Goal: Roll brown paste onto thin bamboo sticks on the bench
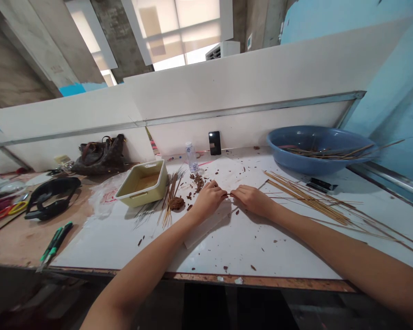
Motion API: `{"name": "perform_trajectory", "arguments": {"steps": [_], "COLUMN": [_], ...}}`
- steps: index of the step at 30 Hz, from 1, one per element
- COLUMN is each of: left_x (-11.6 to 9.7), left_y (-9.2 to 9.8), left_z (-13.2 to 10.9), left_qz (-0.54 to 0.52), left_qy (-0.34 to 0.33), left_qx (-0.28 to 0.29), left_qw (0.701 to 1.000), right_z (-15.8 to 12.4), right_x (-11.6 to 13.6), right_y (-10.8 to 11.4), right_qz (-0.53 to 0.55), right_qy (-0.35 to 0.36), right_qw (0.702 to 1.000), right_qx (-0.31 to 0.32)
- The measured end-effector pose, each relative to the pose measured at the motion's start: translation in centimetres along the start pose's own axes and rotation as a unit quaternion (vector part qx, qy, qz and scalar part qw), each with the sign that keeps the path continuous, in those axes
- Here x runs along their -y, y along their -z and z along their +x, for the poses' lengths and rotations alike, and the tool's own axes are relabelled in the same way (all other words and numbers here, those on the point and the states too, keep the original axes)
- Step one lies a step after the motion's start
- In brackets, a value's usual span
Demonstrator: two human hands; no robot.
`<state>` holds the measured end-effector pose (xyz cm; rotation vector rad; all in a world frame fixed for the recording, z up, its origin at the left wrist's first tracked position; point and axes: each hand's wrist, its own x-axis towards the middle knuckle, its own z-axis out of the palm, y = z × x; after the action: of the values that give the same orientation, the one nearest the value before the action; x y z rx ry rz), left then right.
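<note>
My left hand [209, 198] and my right hand [249, 198] are close together over the middle of the white table board [234, 254]. Both are closed, with fingertips pinching a thin dark stick [228, 194] that shows between them. A pale flat strip [206, 229] lies under and beside my left hand. Dark brown crumbs [197, 181] are piled just beyond my left hand, near a brown lump [176, 203]. To the right of my right hand lies a bundle of thin tan sticks [309, 201].
A yellow-green basin [142, 198] with brownish liquid stands left, beside thin wires and sticks. Behind are a clear bottle [192, 158] and an upright phone [214, 143]. A large blue basin [306, 160] holds long sticks. Cutters [56, 243] and a dark bag [101, 156] lie far left.
</note>
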<state>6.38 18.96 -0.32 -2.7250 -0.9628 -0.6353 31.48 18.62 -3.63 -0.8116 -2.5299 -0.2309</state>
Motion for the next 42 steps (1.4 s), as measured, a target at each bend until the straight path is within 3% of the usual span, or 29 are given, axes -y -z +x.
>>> {"name": "perform_trajectory", "arguments": {"steps": [14, 21, 34, 42], "left_x": [0.4, 0.1, 0.1, 0.3], "left_y": [0.1, 0.5, 1.2, 0.8], "left_z": [-0.1, -0.2, -0.2, -0.1], "left_qz": [0.021, 0.072, 0.071, 0.072], "left_qy": [-0.014, -0.028, -0.045, -0.022], "left_qx": [0.012, -0.009, 0.031, -0.008], "left_qw": [1.0, 0.997, 0.996, 0.997], "right_z": [-0.1, 0.0, 0.1, 0.1], "right_x": [-0.3, -0.3, -0.1, -0.5], "right_y": [-0.3, 0.0, 0.4, 0.4], "right_qz": [0.005, 0.026, 0.022, 0.03], "right_qy": [0.0, -0.011, -0.016, -0.025], "right_qw": [1.0, 0.999, 0.999, 0.999], "right_qx": [-0.015, -0.028, -0.02, -0.024]}}
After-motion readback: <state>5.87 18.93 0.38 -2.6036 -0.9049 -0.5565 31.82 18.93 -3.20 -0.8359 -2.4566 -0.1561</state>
